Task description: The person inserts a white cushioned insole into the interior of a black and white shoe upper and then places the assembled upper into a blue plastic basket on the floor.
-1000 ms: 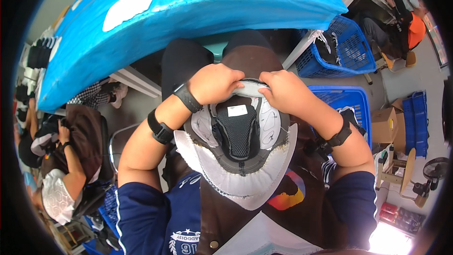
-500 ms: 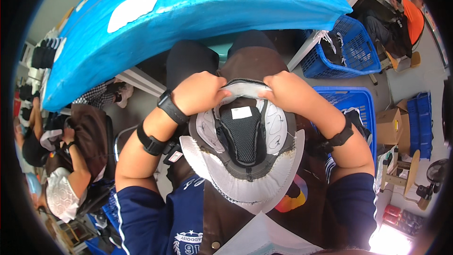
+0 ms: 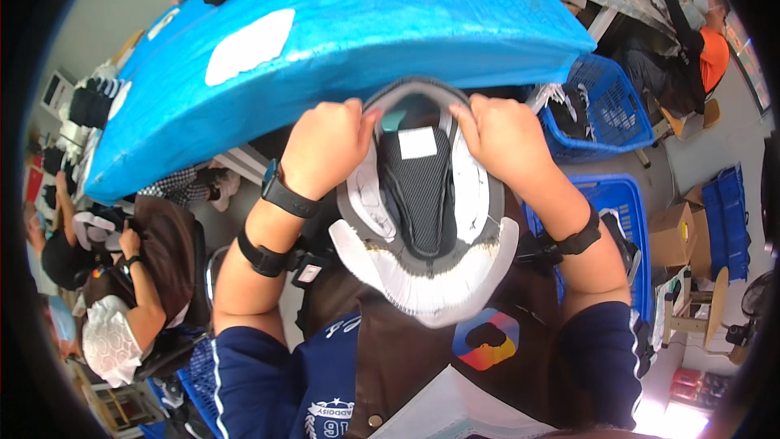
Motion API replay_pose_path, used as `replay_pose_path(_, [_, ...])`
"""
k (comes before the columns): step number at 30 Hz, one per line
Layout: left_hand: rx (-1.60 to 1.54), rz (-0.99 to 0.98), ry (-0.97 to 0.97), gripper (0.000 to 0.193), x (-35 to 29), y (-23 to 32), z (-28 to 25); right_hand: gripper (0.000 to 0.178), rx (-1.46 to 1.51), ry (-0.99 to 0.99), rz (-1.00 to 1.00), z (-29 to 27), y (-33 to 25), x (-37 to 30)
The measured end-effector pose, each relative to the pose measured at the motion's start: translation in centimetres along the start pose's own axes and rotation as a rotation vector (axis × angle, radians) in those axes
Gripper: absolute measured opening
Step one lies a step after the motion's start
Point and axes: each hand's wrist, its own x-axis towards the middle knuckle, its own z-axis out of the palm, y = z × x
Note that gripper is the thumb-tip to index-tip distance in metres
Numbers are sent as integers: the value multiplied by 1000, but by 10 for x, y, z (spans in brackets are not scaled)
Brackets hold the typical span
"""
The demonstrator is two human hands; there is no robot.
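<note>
Between my hands hangs a shoe upper (image 3: 422, 293) in white and grey, its black mesh tongue (image 3: 416, 203) in the middle with a small white label on it. My left hand (image 3: 331, 145) is closed on one side of the padded heel collar, thumb and fingers pinching it. On the opposite side my right hand (image 3: 505, 140) pinches the collar the same way. The collar arches open between them at the far end. The pale toe edge points toward me, over my brown apron (image 3: 406, 366).
Ahead lies a table under blue sheeting (image 3: 341, 32). Blue baskets (image 3: 605, 114) holding shoe parts stand at the right, near cardboard boxes (image 3: 673, 234). Co-workers sit at the left and far right; one wears an orange top (image 3: 715, 61).
Both hands have lifted the shoe upper farther away from me, toward the table edge. Its collar has opened from a flattened band into a wide arch.
</note>
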Motion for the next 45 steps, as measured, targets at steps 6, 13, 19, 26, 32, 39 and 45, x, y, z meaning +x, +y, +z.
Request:
replay_pose_path(6, [14,-58,368,22,9,55,-22,16,-152,431,-71,-27,-39,17])
replay_pose_path(13, [-50,-59,396,25,4,67,-9,7,-120,468,-164,-7,-41,10])
replay_pose_path(19, [40,-49,333,20,6,48,-4,15,-27,354,-98,-6,-24,8])
replay_pose_path(26, [6,116,439,42,1,42,10,11,-165,298,-106,11,-8,-15])
replay_pose_path(32, [174,328,457,27,7,39,13,33,-122,339,-101,13,-12,-13])
replay_pose_path(39, [116,97,259,29,2,47,3,38,-55,447,-71,9,-3,-12])
replay_pose_path(45, [109,98,295,27,-8,22,35,22,-56,261,105,29,23,-34])
